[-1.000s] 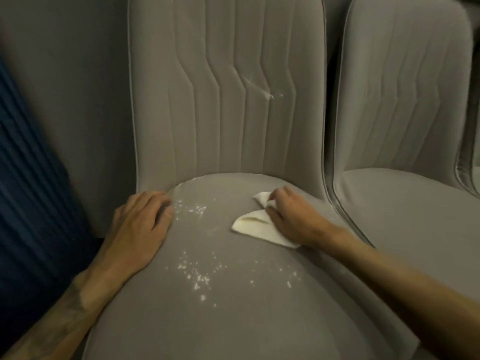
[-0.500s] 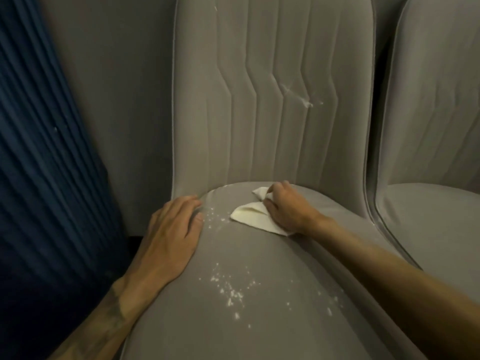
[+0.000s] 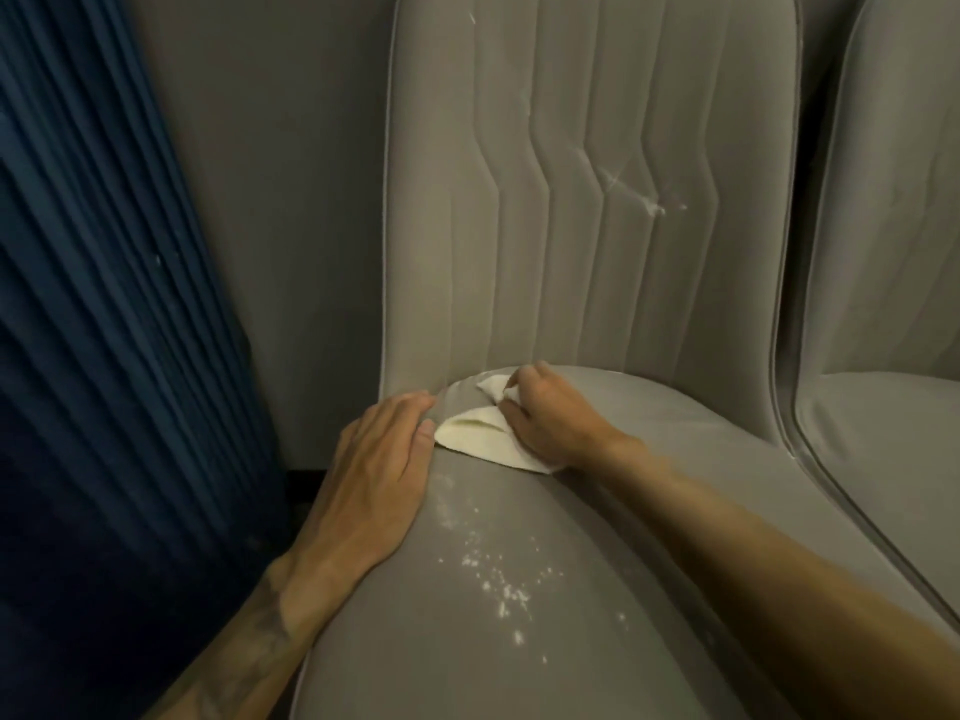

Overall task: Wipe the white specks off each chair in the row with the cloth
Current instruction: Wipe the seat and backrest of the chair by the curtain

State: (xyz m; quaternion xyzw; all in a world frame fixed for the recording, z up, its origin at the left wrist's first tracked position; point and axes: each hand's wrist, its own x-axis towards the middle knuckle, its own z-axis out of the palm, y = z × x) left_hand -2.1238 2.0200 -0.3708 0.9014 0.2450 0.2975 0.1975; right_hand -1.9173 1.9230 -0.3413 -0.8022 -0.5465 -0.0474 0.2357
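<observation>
**Q:** Nearest the camera, what do I have?

**A:** The seat of the first chair [image 3: 405, 667], with white specks [image 3: 493, 574] scattered across its middle, unwiped. Beyond them my left hand [image 3: 374, 475] lies flat with straight fingers. It presses the seat's left edge and holds nothing.

**Q:** And the cloth?

**A:** The cloth [image 3: 478, 439] lies folded at the seat's rear left, its tip reaching my left fingers. My right hand [image 3: 550, 423] pins it, fingers curled over its right end with one corner pinched up. I judge it light, soft and limp, so it will bunch if pushed edge-on. It is better held broad under the palm and dragged toward the specks.

**Q:** Farther back?

**A:** A white streak [image 3: 631, 192] crosses the backrest [image 3: 441, 252]. The next chair [image 3: 883, 304] is cut off at the right edge, so I cannot tell whether it carries specks. The cloth's underside is hidden, as is the crease behind my right hand.
</observation>
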